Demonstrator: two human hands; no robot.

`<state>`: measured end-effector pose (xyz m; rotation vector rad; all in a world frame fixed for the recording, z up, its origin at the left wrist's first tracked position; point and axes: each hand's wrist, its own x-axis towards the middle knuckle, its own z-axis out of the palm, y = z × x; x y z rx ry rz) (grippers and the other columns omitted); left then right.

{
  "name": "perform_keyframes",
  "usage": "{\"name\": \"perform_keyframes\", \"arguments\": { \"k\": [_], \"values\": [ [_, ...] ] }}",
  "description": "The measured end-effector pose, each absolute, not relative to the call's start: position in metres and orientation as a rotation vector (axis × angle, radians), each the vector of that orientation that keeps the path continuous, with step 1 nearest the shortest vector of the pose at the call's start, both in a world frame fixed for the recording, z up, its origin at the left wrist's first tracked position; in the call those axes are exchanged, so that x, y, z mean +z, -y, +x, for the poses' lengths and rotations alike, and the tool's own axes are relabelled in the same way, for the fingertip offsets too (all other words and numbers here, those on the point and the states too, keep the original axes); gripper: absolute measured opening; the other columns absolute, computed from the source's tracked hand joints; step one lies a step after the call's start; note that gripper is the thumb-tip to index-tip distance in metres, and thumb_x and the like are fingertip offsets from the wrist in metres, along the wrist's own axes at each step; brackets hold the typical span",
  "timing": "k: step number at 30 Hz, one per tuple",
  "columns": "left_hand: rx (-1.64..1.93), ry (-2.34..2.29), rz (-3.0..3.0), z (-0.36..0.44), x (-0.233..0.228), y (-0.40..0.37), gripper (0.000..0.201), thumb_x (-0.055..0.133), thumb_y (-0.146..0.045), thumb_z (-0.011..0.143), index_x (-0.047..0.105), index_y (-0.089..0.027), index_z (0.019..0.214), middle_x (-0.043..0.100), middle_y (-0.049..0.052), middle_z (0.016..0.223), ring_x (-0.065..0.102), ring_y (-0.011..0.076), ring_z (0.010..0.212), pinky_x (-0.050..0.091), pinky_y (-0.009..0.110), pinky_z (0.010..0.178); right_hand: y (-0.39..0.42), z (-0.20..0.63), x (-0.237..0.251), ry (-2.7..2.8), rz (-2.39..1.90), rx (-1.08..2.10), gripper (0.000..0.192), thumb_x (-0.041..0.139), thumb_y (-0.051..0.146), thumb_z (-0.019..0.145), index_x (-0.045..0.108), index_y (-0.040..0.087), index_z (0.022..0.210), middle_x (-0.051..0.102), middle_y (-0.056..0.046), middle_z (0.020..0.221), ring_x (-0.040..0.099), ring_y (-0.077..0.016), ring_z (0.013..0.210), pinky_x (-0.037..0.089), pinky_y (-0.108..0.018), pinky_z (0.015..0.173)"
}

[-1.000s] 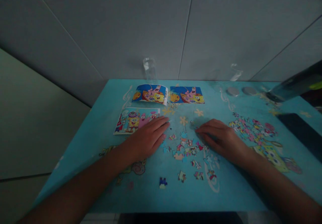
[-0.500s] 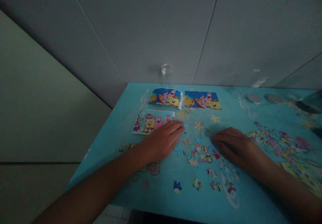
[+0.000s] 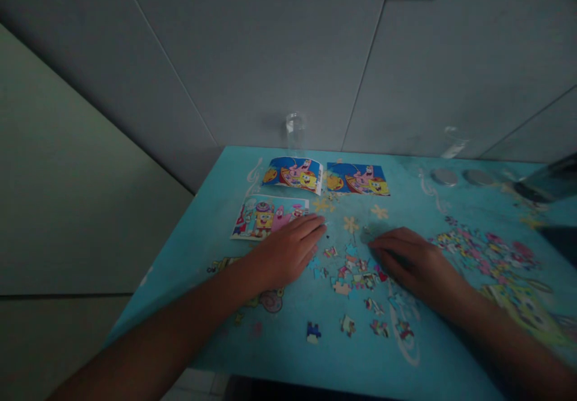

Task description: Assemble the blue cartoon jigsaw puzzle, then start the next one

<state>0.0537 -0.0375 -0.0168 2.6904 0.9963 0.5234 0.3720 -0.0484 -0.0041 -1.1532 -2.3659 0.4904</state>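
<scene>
My left hand [image 3: 291, 251] lies flat on the table with its fingers stretched out, covering the lower right corner of a cartoon picture card [image 3: 265, 217]. Its fingertips are left of the loose jigsaw pieces [image 3: 341, 287], and I see nothing held in it. On the other side of these pieces is my right hand [image 3: 412, 263], its fingers bent and the thumb and fingertips drawn together. Whatever may be between those tips is hidden. A small piece [image 3: 366, 231] lies just beyond them. Several separate pieces, one dark blue [image 3: 312, 332], lie nearer the front edge.
Two blue picture cards [image 3: 357, 178] lie at the back, the left one curled. A clear container [image 3: 295, 131] stands by the wall. On the right are two round grey lids [image 3: 444, 177], another pile of jigsaw pieces [image 3: 489, 247] and a dark object [image 3: 552, 181] at the edge.
The view has shifted slightly, so the table scene sits a little further left. Both hands keep nearly the same pose and place. At the right edge, the dark see-through object has tilted and come further into view.
</scene>
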Motion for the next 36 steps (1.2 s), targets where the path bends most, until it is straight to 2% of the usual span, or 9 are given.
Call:
{"name": "perform_keyframes", "arguments": {
  "k": [12,18,22,25,31,36],
  "values": [
    [0.544,-1.002,2.684,0.054,-0.017,0.037,0.043,0.039,-0.024,0.106,0.048,-0.015,0.147,0.048,0.015,0.153,0.042,0.0258,0.146,0.040,0.050,0.122,0.051,0.344,0.000,2.314,-1.237,0.513,0.017,0.061,0.026,0.098,0.073,0.025,0.109,0.073,-0.007,0.098,0.066,-0.0237,0.092,0.055,-0.043,0.085],
    [0.528,-1.006,2.726,0.055,-0.017,0.037,0.043,0.039,-0.023,0.105,0.049,-0.011,0.145,0.048,0.016,0.152,0.043,0.0272,0.145,0.038,0.050,0.123,0.053,0.334,-0.002,2.306,-1.265,0.512,0.019,0.067,0.030,0.094,0.075,0.025,0.111,0.071,-0.008,0.097,0.065,-0.0244,0.091,0.056,-0.044,0.084],
    [0.568,-1.001,2.718,0.055,-0.018,0.037,0.042,0.040,-0.023,0.105,0.050,-0.013,0.145,0.049,0.016,0.152,0.044,0.0273,0.145,0.040,0.052,0.121,0.053,0.335,0.000,2.316,-1.240,0.550,0.019,0.068,0.028,0.094,0.076,0.026,0.111,0.071,-0.008,0.099,0.065,-0.0238,0.092,0.055,-0.043,0.085],
    [0.584,-1.001,2.718,0.054,-0.019,0.037,0.042,0.040,-0.023,0.105,0.049,-0.015,0.145,0.049,0.015,0.152,0.045,0.0272,0.144,0.042,0.052,0.120,0.053,0.339,0.002,2.335,-1.177,0.589,0.020,0.066,0.025,0.094,0.077,0.028,0.111,0.072,-0.008,0.104,0.066,-0.0232,0.094,0.056,-0.042,0.086],
    [0.563,-0.997,2.732,0.053,-0.020,0.036,0.043,0.040,-0.023,0.105,0.047,-0.014,0.146,0.048,0.015,0.154,0.043,0.0274,0.146,0.041,0.053,0.121,0.050,0.358,0.009,2.236,-1.298,0.488,0.020,0.058,0.020,0.097,0.074,0.025,0.109,0.074,-0.007,0.101,0.067,-0.0239,0.094,0.055,-0.043,0.087],
    [0.557,-0.990,2.736,0.053,-0.023,0.036,0.044,0.040,-0.023,0.105,0.046,-0.014,0.148,0.047,0.015,0.154,0.042,0.0274,0.145,0.041,0.053,0.121,0.052,0.357,0.011,2.267,-1.216,0.555,0.018,0.058,0.021,0.098,0.073,0.024,0.108,0.073,-0.007,0.101,0.066,-0.0228,0.096,0.054,-0.041,0.087]
  ]
}}
